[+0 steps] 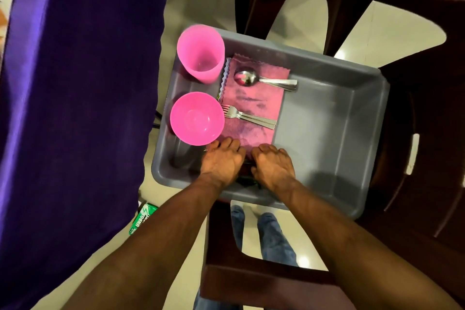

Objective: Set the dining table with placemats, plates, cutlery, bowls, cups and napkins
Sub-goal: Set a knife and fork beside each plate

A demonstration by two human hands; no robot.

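A pink cloth (251, 106) lies on the floor of a grey tub (324, 118), toward the tub's left half, with a scalloped pale edge of another cloth (224, 78) showing just beside its left side. Both hands are at the near end of that cloth — the left hand (222, 158) and the right hand (273, 163) side by side, knuckles up, fingers curled down over something dark at the tub's near wall. What they grip is hidden beneath them, so I cannot tell whether they hold it or only rest on it.

On the cloth lie spoons (261, 79) toward the tub's far side and forks (247, 117) nearer the hands, handles pointing to the tub's right. A pink cup (200, 54) stands upright in the tub's far left corner; a pink bowl (197, 118) sits just near of it, touching the cloth's left edge.

The tub rests on a dark brown plastic chair (415, 133). Left of the tub hangs a purple cloth (75, 83) — and below the tub's near left corner a green box (142, 218) lies on the tiled floor (314, 20).
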